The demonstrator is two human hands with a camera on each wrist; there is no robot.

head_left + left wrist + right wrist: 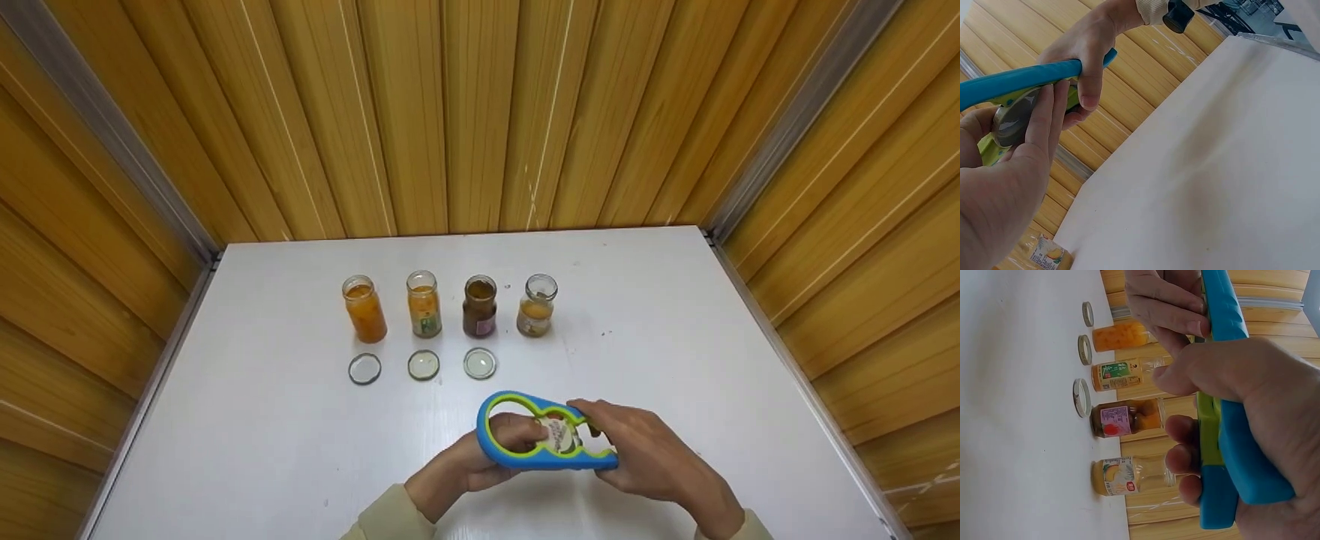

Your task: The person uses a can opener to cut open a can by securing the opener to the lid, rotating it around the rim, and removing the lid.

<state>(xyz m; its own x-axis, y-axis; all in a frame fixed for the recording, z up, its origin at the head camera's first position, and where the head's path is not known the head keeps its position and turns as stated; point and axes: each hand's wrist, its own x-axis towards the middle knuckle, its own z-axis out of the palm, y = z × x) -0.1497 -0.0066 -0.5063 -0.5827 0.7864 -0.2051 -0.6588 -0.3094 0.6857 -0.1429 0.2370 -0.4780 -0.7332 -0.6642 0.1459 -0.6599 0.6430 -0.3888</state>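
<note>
Over the front of the table, my right hand (pixel 649 454) grips the handle end of a blue and green jar opener (pixel 487 442). A round printed jar lid (pixel 559 435) sits within the opener's scalloped opening. My left hand (pixel 480 454) pinches this lid, thumb on its printed face and fingers against its underside. In the left wrist view the lid's metal inner side (pixel 1013 121) shows between the left thumb and fingers. The right wrist view has the right fingers (pixel 1182 458) curled about the opener's handles (pixel 1247 461).
Several lidless glass jars stand in a row farther back: an orange one (pixel 365 315), a green-labelled one (pixel 425 311), a dark one (pixel 480 315) and a partly filled one (pixel 535 315). Three lids (pixel 364 369) lie before the left three jars. Wood-patterned walls (pixel 480 120) enclose the table.
</note>
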